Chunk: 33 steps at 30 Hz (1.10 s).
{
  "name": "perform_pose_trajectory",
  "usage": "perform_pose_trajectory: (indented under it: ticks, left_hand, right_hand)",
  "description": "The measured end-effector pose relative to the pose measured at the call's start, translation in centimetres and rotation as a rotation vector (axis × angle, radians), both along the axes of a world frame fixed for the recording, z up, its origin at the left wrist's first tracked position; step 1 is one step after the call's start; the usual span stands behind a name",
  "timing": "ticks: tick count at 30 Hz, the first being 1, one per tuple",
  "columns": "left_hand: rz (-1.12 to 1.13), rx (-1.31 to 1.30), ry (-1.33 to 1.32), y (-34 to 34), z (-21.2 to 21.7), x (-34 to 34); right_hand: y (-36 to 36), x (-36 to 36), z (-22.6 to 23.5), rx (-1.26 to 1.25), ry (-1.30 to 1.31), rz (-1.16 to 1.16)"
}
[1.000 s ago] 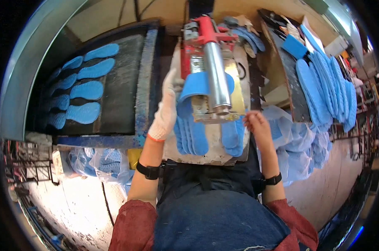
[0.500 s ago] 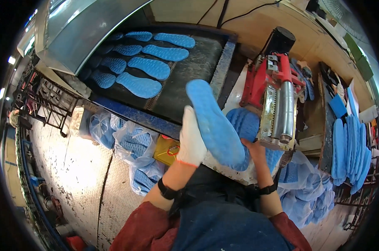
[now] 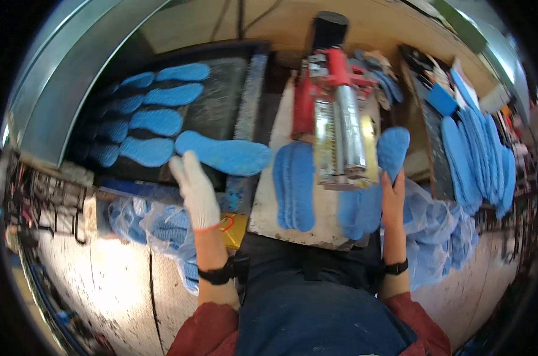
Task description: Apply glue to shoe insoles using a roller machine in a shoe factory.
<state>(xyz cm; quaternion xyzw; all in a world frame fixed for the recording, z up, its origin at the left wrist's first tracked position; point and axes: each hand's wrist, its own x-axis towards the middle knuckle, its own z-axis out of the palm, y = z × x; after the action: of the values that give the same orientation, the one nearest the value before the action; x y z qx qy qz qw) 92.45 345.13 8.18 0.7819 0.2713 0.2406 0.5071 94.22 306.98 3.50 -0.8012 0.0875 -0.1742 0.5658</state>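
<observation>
My left hand (image 3: 195,193), in a white glove, has its fingers stretched and apart, with the tips at the near edge of a blue insole (image 3: 221,155). That insole lies crosswise over the dark belt (image 3: 221,104) and its right-hand rail. My bare right hand (image 3: 393,199) grips another blue insole (image 3: 393,151), which stands upright above the fingers. Beside that hand, more blue insoles (image 3: 359,213) lie on the pale board (image 3: 263,210). A row of blue insoles (image 3: 294,187) stands left of the red roller machine (image 3: 339,77).
Blue insoles (image 3: 156,121) lie in rows on the belt, partly under a metal hood (image 3: 73,77). Several insoles (image 3: 480,157) lean together at the far right. Bags of insoles (image 3: 435,237) sit at right and left below. A yellow thing (image 3: 235,231) is near my left wrist.
My left hand has swung left to the belt, and its insole now lies level there. My right hand has moved right and raised an insole. The view has turned right.
</observation>
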Motion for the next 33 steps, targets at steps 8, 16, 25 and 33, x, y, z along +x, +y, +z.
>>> perform_pose_trajectory:
  ticks: [8, 16, 25, 33]
  left_hand:
    - [-0.739, -0.574, -0.6, -10.9, 6.3, 2.8]
    - [-0.845, -0.348, -0.485, -15.9, 6.6, 5.8]
    - [-0.966, -0.727, -0.275, -11.6, -2.2, 4.9]
    - [-0.684, -1.231, -0.016, -9.0, 1.1, -4.0]
  right_hand:
    - [0.1, 5.4, 9.0, -0.874, -0.55, 0.289]
    - [0.6, 0.6, 6.5, 0.026, -0.416, 0.176]
    - [1.7, 2.0, -7.2, -0.526, -0.19, 0.086]
    - [2.9, 2.0, -11.6, -0.841, -0.109, 0.222]
